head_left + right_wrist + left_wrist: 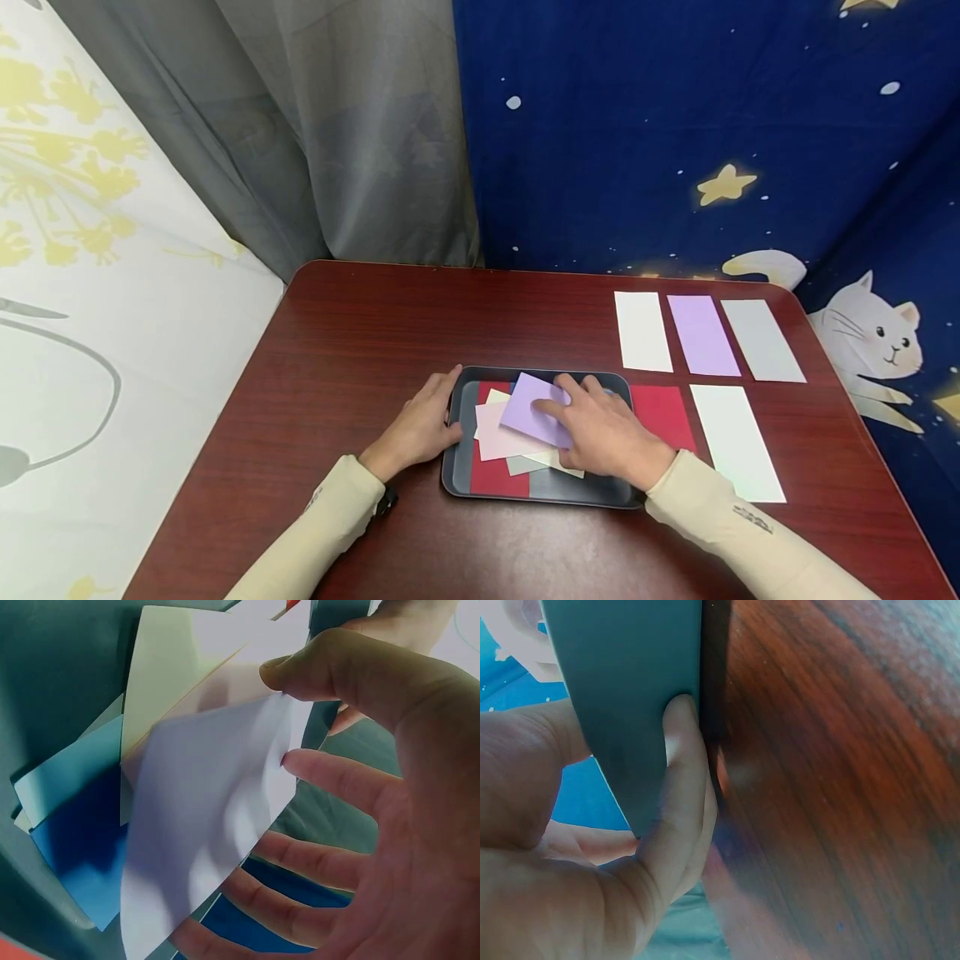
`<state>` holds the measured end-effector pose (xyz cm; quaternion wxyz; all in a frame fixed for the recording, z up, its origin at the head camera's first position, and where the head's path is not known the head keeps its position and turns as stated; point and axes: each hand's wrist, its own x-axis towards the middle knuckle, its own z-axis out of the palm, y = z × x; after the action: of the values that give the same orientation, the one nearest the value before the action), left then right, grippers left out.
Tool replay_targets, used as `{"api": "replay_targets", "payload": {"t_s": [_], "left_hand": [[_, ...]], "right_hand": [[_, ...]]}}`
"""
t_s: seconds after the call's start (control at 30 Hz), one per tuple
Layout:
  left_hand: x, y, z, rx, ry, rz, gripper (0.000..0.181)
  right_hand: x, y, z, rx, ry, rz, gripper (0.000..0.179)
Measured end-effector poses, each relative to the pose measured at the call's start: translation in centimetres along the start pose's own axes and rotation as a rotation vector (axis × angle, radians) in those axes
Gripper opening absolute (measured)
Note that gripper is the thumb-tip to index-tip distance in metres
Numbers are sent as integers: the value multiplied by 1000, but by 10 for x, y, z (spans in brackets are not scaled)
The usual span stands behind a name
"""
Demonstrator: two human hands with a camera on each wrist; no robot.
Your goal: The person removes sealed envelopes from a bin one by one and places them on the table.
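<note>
A dark grey tray lies on the table with a loose pile of coloured paper cards in it. My left hand grips its left end; in the left wrist view the fingers curl against the outer wall. Over the pile, my right hand pinches a purple card between thumb and index finger, the card tilted up in the right wrist view. Beneath it show a pink card, a cream card, a red card and a blue card.
To the right of the tray lie a red card and a pale card. Behind them is a row with a white card, a purple card and a grey card. Curtains hang along the table's back edge.
</note>
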<state>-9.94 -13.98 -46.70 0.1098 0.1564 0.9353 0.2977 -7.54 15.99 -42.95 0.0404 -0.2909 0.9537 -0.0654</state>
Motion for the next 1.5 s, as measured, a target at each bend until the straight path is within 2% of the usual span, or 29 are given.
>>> {"api": "replay_targets", "payload": {"t_s": [1.17, 1.5], "left_hand": [[0, -1, 1, -13, 4, 2, 92], [0, -2, 1, -4, 4, 7, 92]], "right_hand": [[-7, 10, -7, 14, 20, 41, 70], [-10, 16, -8, 9, 54, 42, 67]]}}
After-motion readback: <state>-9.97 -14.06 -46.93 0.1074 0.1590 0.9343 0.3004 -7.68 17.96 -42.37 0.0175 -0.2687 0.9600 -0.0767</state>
